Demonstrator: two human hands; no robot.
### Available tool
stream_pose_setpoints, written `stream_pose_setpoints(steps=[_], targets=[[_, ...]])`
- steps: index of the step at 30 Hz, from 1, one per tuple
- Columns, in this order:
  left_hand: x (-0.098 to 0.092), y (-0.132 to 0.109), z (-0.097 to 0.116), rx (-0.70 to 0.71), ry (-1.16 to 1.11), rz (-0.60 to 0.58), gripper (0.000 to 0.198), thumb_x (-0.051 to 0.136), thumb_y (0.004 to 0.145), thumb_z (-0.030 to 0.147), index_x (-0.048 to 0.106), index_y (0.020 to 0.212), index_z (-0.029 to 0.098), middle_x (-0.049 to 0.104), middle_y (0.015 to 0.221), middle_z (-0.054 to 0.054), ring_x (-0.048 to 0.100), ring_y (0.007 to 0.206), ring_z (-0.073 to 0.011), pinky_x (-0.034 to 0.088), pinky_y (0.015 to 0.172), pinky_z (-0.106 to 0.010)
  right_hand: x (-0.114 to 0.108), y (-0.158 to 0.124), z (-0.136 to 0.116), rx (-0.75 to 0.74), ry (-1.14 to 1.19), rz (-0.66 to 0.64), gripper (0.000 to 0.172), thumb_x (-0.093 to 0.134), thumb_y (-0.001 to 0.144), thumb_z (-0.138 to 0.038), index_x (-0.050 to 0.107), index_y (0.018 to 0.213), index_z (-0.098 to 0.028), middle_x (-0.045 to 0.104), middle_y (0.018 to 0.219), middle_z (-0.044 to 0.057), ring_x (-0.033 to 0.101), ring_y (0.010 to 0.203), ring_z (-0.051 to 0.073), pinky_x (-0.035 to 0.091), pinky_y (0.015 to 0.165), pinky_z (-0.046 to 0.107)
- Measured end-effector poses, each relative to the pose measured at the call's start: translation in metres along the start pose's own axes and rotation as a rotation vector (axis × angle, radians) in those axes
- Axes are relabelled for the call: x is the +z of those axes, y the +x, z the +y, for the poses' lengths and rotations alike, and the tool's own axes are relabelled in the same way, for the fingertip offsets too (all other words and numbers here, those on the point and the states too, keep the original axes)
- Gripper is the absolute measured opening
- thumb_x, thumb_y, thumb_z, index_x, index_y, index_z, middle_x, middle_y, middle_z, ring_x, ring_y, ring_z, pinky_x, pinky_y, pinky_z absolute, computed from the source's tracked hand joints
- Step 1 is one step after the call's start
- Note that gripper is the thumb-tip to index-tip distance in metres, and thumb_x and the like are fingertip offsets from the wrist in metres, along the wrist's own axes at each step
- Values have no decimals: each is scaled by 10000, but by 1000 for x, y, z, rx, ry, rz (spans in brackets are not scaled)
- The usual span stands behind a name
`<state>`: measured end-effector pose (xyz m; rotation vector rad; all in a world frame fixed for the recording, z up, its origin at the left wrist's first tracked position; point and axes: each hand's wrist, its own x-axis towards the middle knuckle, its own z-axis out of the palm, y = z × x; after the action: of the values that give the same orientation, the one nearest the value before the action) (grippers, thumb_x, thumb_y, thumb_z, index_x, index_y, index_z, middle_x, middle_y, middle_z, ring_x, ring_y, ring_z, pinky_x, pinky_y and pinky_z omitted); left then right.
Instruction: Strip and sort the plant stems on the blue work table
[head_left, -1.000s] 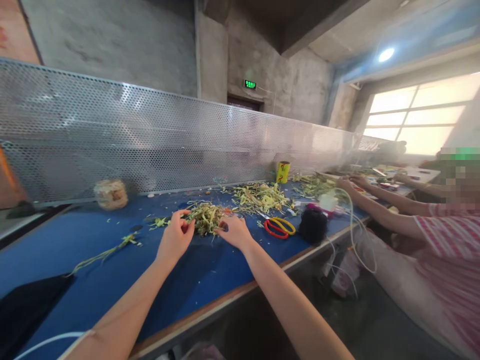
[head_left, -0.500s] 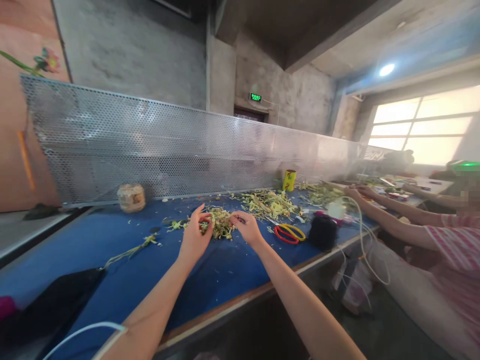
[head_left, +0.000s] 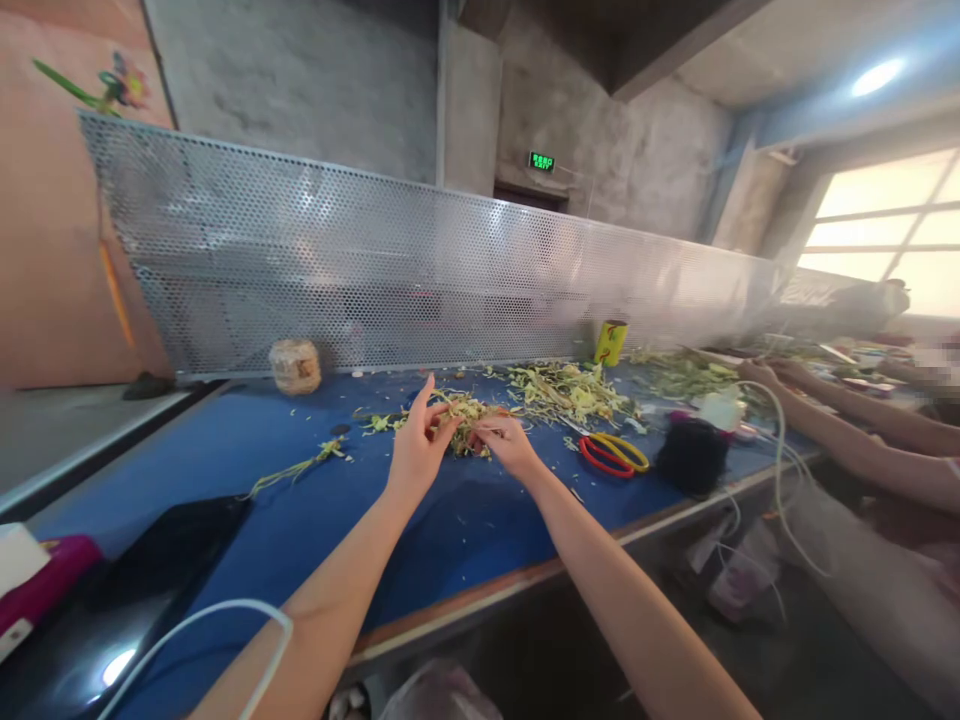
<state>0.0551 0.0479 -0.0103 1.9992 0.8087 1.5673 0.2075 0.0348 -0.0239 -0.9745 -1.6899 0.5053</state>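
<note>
A small heap of yellow-green plant scraps (head_left: 474, 408) lies on the blue tabletop between my hands. At its left side is my left hand (head_left: 420, 442), one finger raised and the others curled toward the thumb; what they hold, if anything, is too small to make out. My right hand (head_left: 511, 444) reaches in from the other side, fingertips pinched together at the heap on thin plant bits. A bigger pile of the same scraps (head_left: 574, 392) spreads behind my right hand. Scissors with red and yellow handles (head_left: 611, 455) lie to the right of that hand.
A perforated metal screen (head_left: 360, 270) runs along the back. A yellow can (head_left: 611, 342), a wrapped roll (head_left: 295, 367), a tied plant bunch (head_left: 300, 468), a dark glossy panel (head_left: 150, 570) and a black fuzzy bundle (head_left: 691, 455) stand around. A co-worker's arm (head_left: 847, 430) reaches in at right.
The view has shifted, so the scene sits farther right. My right hand has moved closer to my left hand, its fingers lower into the heap. More of the dark panel shows at lower left.
</note>
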Motion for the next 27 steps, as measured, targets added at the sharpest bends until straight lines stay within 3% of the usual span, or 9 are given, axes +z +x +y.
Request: stream_pose_setpoints(steps=[5,7,10,12,15,19,27], targets=[[-1,-1,2,-30,-110,18,654,568,712,318,275,1285,201,653,800,-44,515,546,-104,426,544,-241,-1,-1,0,-14,8,-71,246,516,728,-312,626,564,-165,564,495,-6,516,518,118,390,564,224],[-2,-1,3,-27,-108,37,654,591,691,323,305,1265,193,645,750,-29,525,565,-108,422,561,-238,-5,0,1,-25,35,-24,209,513,722,-304,643,626,-170,617,596,9,560,622,142,412,635,238],[-2,-2,5,-22,-89,44,662,612,671,324,318,1247,183,630,691,-9,527,564,-110,419,572,-236,-12,1,0,-50,87,137,299,390,790,-315,649,732,-177,650,778,38,564,816,165,400,768,266],[-2,-3,6,-38,-84,25,696,619,660,327,292,1258,184,621,666,2,517,535,-106,413,547,-228,-14,0,-1,-52,112,189,329,355,810,-322,647,764,-178,647,812,44,556,848,165,392,797,276],[-1,-4,7,-58,-78,-18,748,611,664,331,229,1292,193,612,662,10,522,533,-106,417,546,-229,-9,-3,-2,-20,73,70,220,491,751,-326,634,835,-182,635,824,30,558,807,162,413,757,271],[-1,-5,7,-39,-26,-52,745,569,699,306,173,1322,209,593,647,24,512,523,-104,417,548,-233,2,-6,-1,-67,-11,-101,211,553,717,-313,622,861,-175,623,819,29,555,776,160,426,727,273],[-1,-7,11,37,13,-119,739,521,739,277,100,1342,214,625,694,14,546,594,-111,430,588,-229,4,-4,-4,-67,-50,-31,157,555,707,-310,617,745,-171,623,699,23,566,691,160,437,658,267]])
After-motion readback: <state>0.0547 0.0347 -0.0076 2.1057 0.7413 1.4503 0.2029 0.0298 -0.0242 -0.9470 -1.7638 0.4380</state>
